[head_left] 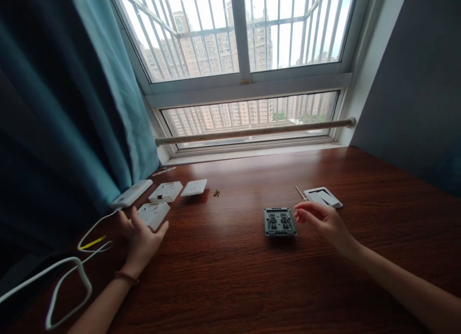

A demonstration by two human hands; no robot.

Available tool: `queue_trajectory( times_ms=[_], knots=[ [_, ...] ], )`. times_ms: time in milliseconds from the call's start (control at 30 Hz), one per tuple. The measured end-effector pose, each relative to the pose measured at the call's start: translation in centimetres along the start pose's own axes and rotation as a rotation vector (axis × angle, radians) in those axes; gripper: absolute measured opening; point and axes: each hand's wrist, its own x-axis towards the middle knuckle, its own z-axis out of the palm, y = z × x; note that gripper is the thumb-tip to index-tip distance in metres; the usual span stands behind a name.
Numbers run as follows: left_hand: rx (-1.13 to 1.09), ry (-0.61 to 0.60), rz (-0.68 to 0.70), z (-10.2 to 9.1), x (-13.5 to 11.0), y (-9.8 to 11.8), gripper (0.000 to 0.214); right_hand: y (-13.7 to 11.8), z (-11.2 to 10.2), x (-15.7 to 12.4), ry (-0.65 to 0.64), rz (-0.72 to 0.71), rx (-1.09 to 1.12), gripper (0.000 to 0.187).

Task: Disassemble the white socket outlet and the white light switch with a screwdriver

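My left hand (142, 240) is at the left of the table with its fingers spread. It reaches over the near end of a white wall-mount box (154, 215); whether it touches the box I cannot tell. To the right, my right hand (320, 221) has its fingers drawn together, and anything between the fingertips is too small to make out. Just left of those fingertips lies a grey switch module (280, 222), its inner side with terminals facing up. Behind the hand a thin metal shaft (299, 192), like a screwdriver's, points away; its other end is hidden.
A white switch frame with rocker (323, 197) lies behind my right hand. At the left are another white box (165, 191), a white socket plate (194, 187), small screws (216, 192), a white power strip (132, 193), its cable (86, 281) and a yellow strip (92, 242).
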Motion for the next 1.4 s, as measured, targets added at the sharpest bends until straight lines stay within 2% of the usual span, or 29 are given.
queue_trajectory(
  times_ms=[100,200,267,367,467,533,633,833,933,1067,1133,1233,1300,1400],
  knots=[
    [-0.109,-0.106,0.302,0.4,-1.6,4.5,0.088,1.0,-3.4,2.1,0.234,-0.06,-0.163,0.028],
    [-0.282,-0.268,0.533,1.2,-3.3,9.5,0.077,2.2,-7.1,3.9,0.267,-0.078,-0.345,0.03],
    [-0.42,-0.394,0.625,2.1,-4.3,12.9,0.075,2.9,-9.0,4.6,0.118,-0.129,-0.446,0.032],
    [-0.623,-0.607,0.698,3.8,-5.6,17.3,0.081,4.1,-10.7,5.0,-0.105,-0.163,-0.57,0.045],
    [-0.759,-0.753,0.678,5.7,-6.6,20.1,0.091,5.5,-11.4,5.1,-0.212,-0.132,-0.643,0.056],
    [-0.792,-0.839,0.638,6.7,-7.0,20.6,0.095,6.4,-11.6,5.1,-0.243,-0.097,-0.676,0.064],
    [-0.806,-0.952,0.595,7.3,-7.2,20.1,0.097,7.2,-11.7,5.2,-0.271,-0.061,-0.705,0.075],
    [-0.87,-1.056,0.511,7.5,-7.3,19.2,0.096,7.1,-11.4,5.3,-0.29,-0.12,-0.679,0.072],
    [-0.892,-1.07,0.498,7.6,-7.4,19.5,0.095,6.6,-11.2,5.2,-0.251,-0.133,-0.653,0.073],
    [-0.896,-1.061,0.485,7.5,-7.4,19.6,0.091,5.6,-10.4,5.0,-0.112,-0.155,-0.608,0.073],
    [-0.887,-1.057,0.49,7.5,-7.4,19.6,0.09,4.9,-9.1,4.6,-0.033,-0.2,-0.566,0.069],
    [-0.879,-1.059,0.504,7.6,-7.4,19.5,0.089,3.6,-5.9,3.5,0.037,-0.263,-0.453,0.065],
    [-0.871,-1.044,0.511,7.6,-7.4,19.5,0.091,2.9,-3.4,2.5,0.034,-0.269,-0.402,0.061],
    [-0.818,-0.954,0.49,7.6,-7.4,19.7,0.095,2.0,-0.2,1.1,-0.032,-0.305,-0.401,0.062]
  ],
)
